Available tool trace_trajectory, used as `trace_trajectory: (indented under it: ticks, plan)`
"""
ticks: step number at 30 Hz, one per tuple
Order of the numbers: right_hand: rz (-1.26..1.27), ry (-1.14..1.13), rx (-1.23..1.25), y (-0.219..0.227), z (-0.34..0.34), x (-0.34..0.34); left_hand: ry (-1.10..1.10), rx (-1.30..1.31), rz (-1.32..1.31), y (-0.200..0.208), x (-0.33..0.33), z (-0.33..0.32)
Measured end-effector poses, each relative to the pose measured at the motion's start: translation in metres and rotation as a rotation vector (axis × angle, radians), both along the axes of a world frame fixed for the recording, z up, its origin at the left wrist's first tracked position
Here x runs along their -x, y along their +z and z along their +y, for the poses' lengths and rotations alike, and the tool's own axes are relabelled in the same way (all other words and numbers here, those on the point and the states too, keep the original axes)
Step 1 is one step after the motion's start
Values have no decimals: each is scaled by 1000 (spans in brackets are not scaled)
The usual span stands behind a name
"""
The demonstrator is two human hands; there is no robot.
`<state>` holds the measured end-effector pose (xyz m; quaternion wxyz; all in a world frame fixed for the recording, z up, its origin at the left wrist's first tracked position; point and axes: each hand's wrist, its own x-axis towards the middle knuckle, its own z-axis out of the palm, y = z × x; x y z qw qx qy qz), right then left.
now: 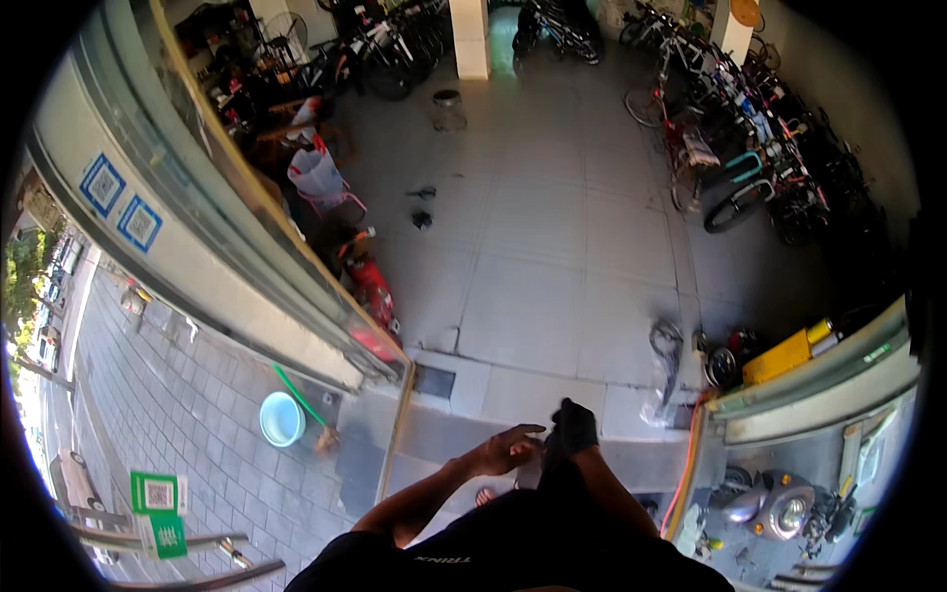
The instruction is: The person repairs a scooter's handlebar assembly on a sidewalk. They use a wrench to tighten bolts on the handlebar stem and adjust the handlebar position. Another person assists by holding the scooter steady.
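My bare left hand (pixel 508 450) reaches across in front of my body, its fingers stretched toward the right one and apart from each other. A black glove (pixel 582 422) covers my right hand (pixel 574 432), which is curled closed close beside the left fingertips. Dark material (pixel 560 476) lies just below the gloved hand; against my black shirt I cannot tell whether it is held or part of the clothing. Whatever the right fingers may grip is hidden.
I stand at a doorway to a grey tiled floor (pixel 533 247). Bicycles (pixel 750 148) line the right side. A fire extinguisher (pixel 371 286) stands by the left door frame. Outside are a light blue bucket (pixel 282 419) with a green hose (pixel 296 390), and a scooter (pixel 779 505).
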<state>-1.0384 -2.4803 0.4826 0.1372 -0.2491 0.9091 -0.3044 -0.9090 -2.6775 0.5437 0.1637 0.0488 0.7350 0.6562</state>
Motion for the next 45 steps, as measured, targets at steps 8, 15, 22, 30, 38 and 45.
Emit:
trace_trajectory:
  ticks: [8,15,22,30,38,45]
  plan:
    - [-795,-585,381,1,-36,192,715,521,-390,-214,12,-178]
    - [-798,-258,217,69,-111,334,-27,1008,-455,-117,-103,-220]
    - [-927,-157,137,112,-249,481,450,767,-751,-161,22,-196]
    - [176,685,-579,-61,-269,704,685,716,-200,-230,267,-313]
    - [-663,167,-773,-77,-243,849,508,1168,-497,-115,583,-661]
    - [-139,566,-462,-169,-338,1012,1361,360,-444,-88,808,-833]
